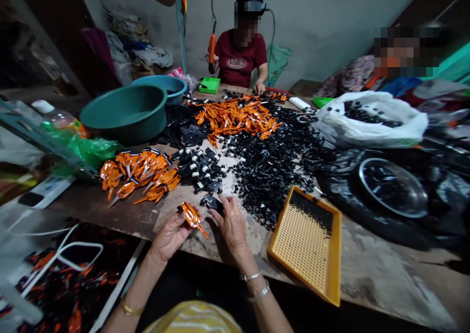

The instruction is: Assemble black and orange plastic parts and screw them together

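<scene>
While the left hand (171,236) is grasping one orange piece (191,214), whose long axis is running from far left to near right, the right hand (233,227) is holding its thumb and fingertips at one black piece (212,202); whether it is gripping or merely touching, I cannot tell. That black piece is lying just to the far left of the right hand, the nearer one, and to the far right of the orange piece. Beyond them, two orange heaps (147,174) are covering parts of the surface (374,274), their pieces too many to count; two basins (121,127) are standing far left, and one yellow tray (337,274) and one white bag (330,122) are resting on the right.
</scene>
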The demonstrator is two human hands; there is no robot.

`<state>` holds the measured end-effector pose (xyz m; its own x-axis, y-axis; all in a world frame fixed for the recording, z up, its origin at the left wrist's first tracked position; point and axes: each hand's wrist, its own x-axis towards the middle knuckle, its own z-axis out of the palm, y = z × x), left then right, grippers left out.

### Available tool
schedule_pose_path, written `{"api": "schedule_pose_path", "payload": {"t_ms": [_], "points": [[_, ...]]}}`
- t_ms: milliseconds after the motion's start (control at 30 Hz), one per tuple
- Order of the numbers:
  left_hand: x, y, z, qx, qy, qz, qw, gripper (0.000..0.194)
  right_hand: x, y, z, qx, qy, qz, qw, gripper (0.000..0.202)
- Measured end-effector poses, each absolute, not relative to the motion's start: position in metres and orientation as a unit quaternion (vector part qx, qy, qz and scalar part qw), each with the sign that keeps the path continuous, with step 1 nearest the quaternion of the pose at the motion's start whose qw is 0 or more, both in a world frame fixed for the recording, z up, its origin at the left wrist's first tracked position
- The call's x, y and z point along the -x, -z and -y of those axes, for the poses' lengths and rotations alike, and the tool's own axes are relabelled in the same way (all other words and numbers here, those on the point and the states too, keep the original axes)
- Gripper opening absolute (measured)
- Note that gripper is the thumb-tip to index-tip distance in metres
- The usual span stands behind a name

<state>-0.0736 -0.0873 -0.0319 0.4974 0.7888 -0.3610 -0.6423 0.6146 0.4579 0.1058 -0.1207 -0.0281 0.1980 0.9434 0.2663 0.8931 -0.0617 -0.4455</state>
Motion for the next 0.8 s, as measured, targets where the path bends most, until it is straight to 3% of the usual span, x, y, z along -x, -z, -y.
{"api": "schedule_pose_path", "payload": {"t_ms": [167,333,533,700,800], "points": [[0.066,0.034,0.079,-0.142,-0.397,-0.252,0.871,0.023,-0.155,0.007,0.13,0.742,0.006,0.645,0.182,0.021],[0.063,0.04,0.078,-0.145,-0.397,-0.221,0.879,0.024,-0.217,-0.009,0.099,0.798,0.072,0.587,0.119,0.021],[0.063,0.046,0.08,-0.135,-0.418,-0.219,0.871,0.021,-0.221,-0.008,0.066,0.79,0.088,0.606,0.019,0.017],[0.065,0.036,0.082,-0.17,-0.409,-0.252,0.86,0.023,-0.221,-0.002,0.068,0.784,0.09,0.615,0.0,0.021],[0.074,0.023,0.072,-0.313,-0.387,-0.35,0.793,0.028,-0.225,0.0,0.07,0.782,0.096,0.616,0.009,0.02]]}}
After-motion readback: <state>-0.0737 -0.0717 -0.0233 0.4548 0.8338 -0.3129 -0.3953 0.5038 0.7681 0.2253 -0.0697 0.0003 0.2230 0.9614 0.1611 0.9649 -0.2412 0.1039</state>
